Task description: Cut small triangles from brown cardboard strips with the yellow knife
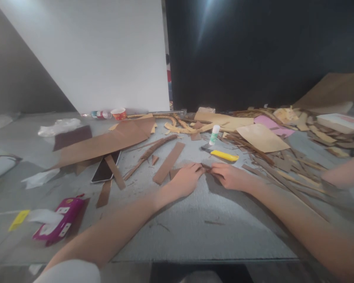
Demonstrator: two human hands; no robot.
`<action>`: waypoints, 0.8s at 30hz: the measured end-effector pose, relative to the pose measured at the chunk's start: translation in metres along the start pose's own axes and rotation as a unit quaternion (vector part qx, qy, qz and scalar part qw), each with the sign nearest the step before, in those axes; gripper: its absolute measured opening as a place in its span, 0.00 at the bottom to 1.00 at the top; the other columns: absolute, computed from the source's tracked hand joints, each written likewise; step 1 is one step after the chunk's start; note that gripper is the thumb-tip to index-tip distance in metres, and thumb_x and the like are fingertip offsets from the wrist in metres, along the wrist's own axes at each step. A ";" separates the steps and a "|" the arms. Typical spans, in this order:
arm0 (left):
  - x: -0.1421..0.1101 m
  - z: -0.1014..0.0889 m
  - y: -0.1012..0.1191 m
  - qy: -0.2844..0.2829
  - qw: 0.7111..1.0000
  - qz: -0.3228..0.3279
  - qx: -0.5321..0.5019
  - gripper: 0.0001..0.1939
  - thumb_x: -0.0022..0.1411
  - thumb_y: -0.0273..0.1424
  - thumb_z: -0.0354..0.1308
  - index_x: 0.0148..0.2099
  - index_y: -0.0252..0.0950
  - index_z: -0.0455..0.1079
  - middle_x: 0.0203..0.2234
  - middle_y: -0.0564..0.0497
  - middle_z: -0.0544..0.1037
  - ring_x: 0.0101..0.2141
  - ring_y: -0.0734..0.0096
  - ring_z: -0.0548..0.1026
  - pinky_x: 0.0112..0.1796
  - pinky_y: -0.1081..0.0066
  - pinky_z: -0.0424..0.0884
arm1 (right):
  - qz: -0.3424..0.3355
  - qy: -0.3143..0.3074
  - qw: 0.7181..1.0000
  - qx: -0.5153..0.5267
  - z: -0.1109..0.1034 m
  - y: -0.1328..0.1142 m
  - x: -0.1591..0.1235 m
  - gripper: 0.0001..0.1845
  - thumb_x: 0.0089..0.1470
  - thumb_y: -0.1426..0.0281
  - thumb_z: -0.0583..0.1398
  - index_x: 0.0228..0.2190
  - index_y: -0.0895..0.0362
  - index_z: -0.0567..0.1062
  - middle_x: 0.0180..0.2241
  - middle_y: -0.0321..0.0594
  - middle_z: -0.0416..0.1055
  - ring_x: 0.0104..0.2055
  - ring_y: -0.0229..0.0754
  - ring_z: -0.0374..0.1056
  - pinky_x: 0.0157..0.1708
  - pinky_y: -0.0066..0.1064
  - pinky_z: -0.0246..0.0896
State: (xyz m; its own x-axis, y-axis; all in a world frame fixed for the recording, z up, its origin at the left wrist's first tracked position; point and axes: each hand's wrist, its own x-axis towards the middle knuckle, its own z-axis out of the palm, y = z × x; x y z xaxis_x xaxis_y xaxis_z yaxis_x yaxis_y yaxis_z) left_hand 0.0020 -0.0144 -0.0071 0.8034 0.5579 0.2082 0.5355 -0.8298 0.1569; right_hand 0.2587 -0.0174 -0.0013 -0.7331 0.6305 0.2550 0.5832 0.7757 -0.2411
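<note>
My left hand (188, 177) and my right hand (231, 177) meet over the middle of the table. Both have their fingers closed on a small dark brown paper strip (205, 166) that spans the short gap between them; most of it is hidden by the fingers. Just beyond my right hand lies a yellow utility knife (225, 155), its blade end pointing left. Behind the knife a glue stick (214, 135) with a green label stands upright. A flat brown paper strip (169, 163) rests beyond my left hand, and a curved, wrapped brown paper stem (149, 152) is further left.
Brown paper sheets (112, 143) partly cover a phone (102, 171) at left. Nearer stands a magenta tissue pack (60, 221). A red paper cup (118, 114) is at the back. Paper scraps (295, 163) pile up at right, where another person's arm (346, 171) reaches in.
</note>
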 end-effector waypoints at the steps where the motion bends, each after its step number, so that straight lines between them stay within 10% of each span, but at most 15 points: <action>1: 0.000 0.000 0.001 0.000 1.000 0.001 0.004 0.25 0.65 0.17 0.51 0.63 0.32 0.68 0.58 0.38 0.72 0.61 0.53 0.71 0.61 0.55 0.71 | 0.001 -0.004 1.000 -0.006 -0.001 0.000 0.000 0.15 0.67 0.80 0.54 0.36 0.57 0.79 0.35 0.43 0.73 0.36 0.45 0.70 0.38 0.36 0.65; 24: 0.000 0.007 -0.003 -0.012 1.000 0.018 -0.009 0.32 0.63 0.15 0.48 0.69 0.28 0.62 0.71 0.35 0.65 0.72 0.57 0.62 0.69 0.56 0.63 | 0.004 -0.017 1.000 0.000 -0.005 -0.002 0.002 0.15 0.64 0.82 0.54 0.33 0.56 0.79 0.33 0.42 0.74 0.37 0.45 0.71 0.39 0.35 0.63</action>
State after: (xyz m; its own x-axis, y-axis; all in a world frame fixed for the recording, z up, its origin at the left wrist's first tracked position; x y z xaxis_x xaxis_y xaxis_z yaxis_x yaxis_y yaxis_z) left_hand 0.0021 -0.0124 -0.0145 0.8287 0.5263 0.1905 0.5010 -0.8492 0.1668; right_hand 0.2578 -0.0173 0.0047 -0.7405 0.6348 0.2206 0.5883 0.7710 -0.2437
